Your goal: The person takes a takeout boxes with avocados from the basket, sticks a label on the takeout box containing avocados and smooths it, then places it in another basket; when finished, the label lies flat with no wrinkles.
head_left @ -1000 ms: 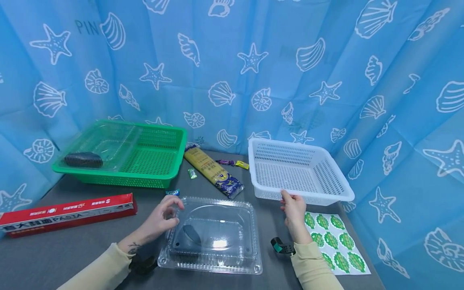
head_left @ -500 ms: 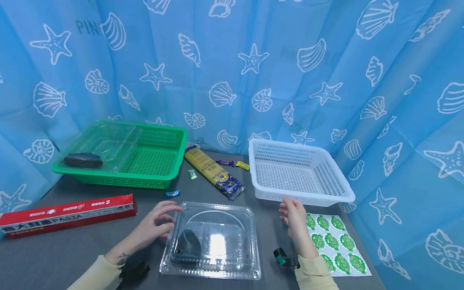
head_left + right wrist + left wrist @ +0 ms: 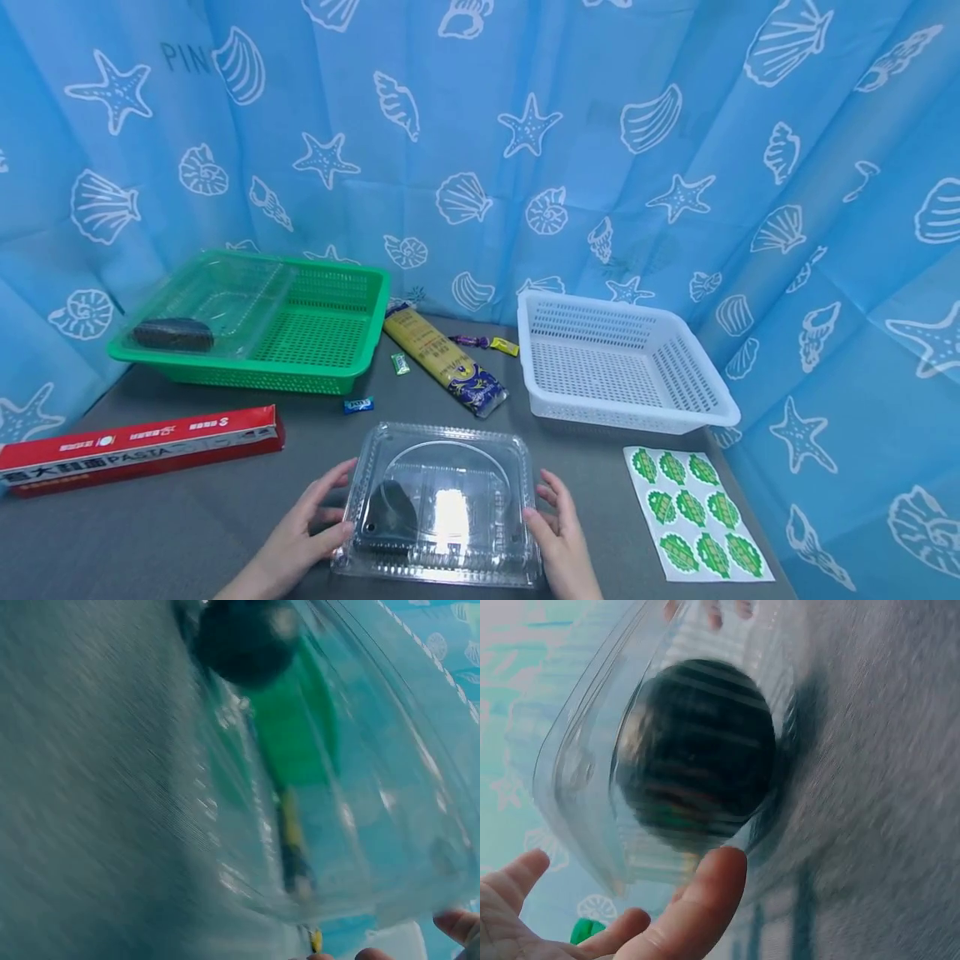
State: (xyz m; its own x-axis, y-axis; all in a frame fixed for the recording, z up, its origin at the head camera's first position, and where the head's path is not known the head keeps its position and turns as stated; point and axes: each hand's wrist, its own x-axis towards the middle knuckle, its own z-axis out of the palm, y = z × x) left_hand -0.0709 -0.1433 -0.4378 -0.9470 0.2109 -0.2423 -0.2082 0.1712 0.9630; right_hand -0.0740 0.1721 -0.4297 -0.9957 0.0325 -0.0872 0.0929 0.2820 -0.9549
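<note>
The grey table (image 3: 581,454) carries at its back a green basket (image 3: 255,379) on the left and a white basket (image 3: 630,412) on the right. The clear plastic container (image 3: 442,500) lies at the near middle of this table, between the two hands. It has rounded corners, a ridged rim, a curved line pressed in its top and one strong white reflection (through it, one can see almost everything).

Leftward, a wide piece of bare table separates it from the red box (image 3: 142,450); rightward, a narrower strip leads to the sticker sheet (image 3: 697,512). Behind it is the pasta packet (image 3: 446,358), near but apart.

The left hand (image 3: 300,529) is spread, thumb at the left rim; the right hand (image 3: 561,533) is loosely bent, thumb at the right rim. I cannot tell if either presses firmly. Inside, on the left, sits a dark rounded piece (image 3: 392,510). Smallest is the blue candy (image 3: 358,404), just beyond the left back corner.
</note>
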